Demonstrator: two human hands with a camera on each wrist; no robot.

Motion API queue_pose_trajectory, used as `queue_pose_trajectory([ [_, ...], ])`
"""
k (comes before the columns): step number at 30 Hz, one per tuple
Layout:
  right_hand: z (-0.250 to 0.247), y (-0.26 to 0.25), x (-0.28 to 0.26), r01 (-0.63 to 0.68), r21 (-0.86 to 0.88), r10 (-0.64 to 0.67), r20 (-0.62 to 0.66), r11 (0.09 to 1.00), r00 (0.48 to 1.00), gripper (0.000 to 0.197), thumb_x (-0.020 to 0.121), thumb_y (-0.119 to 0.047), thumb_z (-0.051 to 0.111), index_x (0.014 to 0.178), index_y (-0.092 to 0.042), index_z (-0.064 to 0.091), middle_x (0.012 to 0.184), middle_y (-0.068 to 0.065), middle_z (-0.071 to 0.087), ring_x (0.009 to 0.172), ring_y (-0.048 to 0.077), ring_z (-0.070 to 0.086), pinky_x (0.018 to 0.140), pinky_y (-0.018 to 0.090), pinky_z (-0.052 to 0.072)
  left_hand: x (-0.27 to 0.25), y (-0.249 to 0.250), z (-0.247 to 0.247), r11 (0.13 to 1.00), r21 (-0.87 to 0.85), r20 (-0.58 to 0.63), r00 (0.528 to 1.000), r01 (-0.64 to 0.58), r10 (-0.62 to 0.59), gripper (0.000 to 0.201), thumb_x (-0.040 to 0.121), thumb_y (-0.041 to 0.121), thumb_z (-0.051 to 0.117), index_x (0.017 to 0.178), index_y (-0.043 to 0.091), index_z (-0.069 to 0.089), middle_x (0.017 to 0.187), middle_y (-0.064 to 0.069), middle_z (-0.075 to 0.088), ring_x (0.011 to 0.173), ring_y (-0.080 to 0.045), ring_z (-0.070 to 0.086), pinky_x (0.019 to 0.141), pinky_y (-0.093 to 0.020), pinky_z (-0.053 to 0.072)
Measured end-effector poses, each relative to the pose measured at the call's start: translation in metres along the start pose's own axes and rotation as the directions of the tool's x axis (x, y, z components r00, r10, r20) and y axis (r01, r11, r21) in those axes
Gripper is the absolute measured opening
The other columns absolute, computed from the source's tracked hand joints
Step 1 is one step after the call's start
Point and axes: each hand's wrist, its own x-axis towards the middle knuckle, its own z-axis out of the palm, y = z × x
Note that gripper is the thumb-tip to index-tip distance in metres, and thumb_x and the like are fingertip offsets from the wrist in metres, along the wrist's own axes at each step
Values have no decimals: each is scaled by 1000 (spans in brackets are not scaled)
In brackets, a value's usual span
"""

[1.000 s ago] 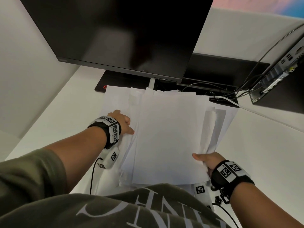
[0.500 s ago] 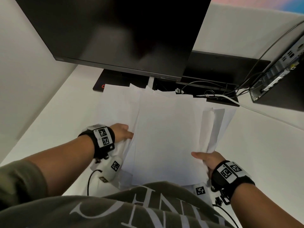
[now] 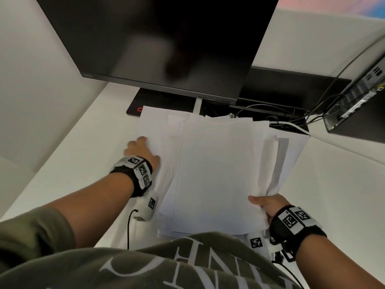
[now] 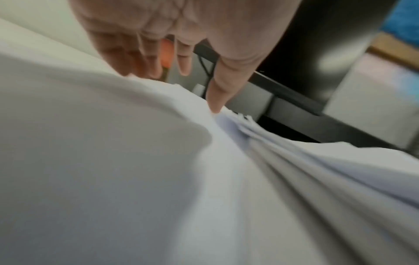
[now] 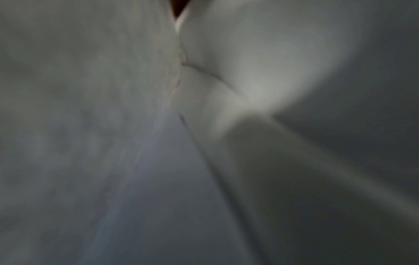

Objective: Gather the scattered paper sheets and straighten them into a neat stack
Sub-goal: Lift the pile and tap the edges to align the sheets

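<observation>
Sheets are gathered into a loose, fanned pile on the white surface, just in front of the monitor, with the pile's long axis running from the monitor toward the person. Edges are seen staggered on both flanks and at the end nearest the monitor, and one sheet on the right flank is curled up; the stack is judged gathered but not yet squared.

The right hand is clamped on the pile's corner farthest from the monitor, thumb on top, fingers hidden beneath; in the right wrist view only blurred paper is shown. The left hand is laid against the pile's left flank, about midway along it. In the left wrist view the left hand is shown with fingers extended and relaxed over the paper edge, nothing being gripped.

Both hands are touching the pile, so neither is nearer. The coming move is judged to turn on the left flank being pushed inward toward the held right corner.

No containers are seen.
</observation>
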Motion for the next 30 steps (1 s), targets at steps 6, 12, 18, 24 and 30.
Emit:
queue_pose_trajectory([
  [6, 0, 3, -5, 20, 58, -20, 4, 998, 1000, 22, 71, -1, 76, 91, 2, 66, 90, 22, 68, 88, 38, 64, 89, 50, 50, 19, -11, -26, 944, 277, 78, 975, 181, -209, 49, 79, 31, 58, 115, 6, 36, 120, -12, 47, 108, -31, 51, 99, -40, 43],
  [12, -11, 2, -4, 45, 113, -50, 45, 993, 998, 66, 46, -23, 90, 97, 11, 66, 81, 23, 73, 88, 41, 67, 90, 56, 49, 18, -7, -16, 998, -27, 352, 935, 56, -43, 50, 81, 26, 66, 124, 4, 53, 126, -15, 58, 116, -33, 54, 103, -39, 42],
  [18, -16, -4, -8, 24, -11, -24, 16, 1000, 1000, 20, 78, -4, 71, 93, 8, 66, 74, 19, 73, 74, 34, 70, 80, 46, 56, -15, -3, 19, 976, -213, 483, 873, 39, 70, 31, 81, 5, 58, 111, -2, 62, 111, -16, 65, 97, -25, 58, 90, -32, 48],
  [24, -7, -7, -5, 9, -93, -19, -107, 996, 994, 40, 72, -5, 77, 108, 8, 64, 101, 26, 68, 96, 41, 64, 92, 50, 50, -35, 15, 22, 986, -163, 250, 966, -20, 61, 46, 97, 36, 35, 118, 1, 53, 127, -18, 56, 110, -31, 53, 88, -29, 37],
  [30, 8, -24, -21, 94, -199, -133, -192, 976, 972, 33, 81, -12, 70, 107, 7, 60, 90, 12, 56, 82, 27, 52, 76, 31, 43, -45, 23, 32, 987, -161, 313, 947, -19, 69, 72, 82, 50, 56, 137, 8, 34, 136, -11, 49, 121, -30, 50, 101, -37, 42],
])
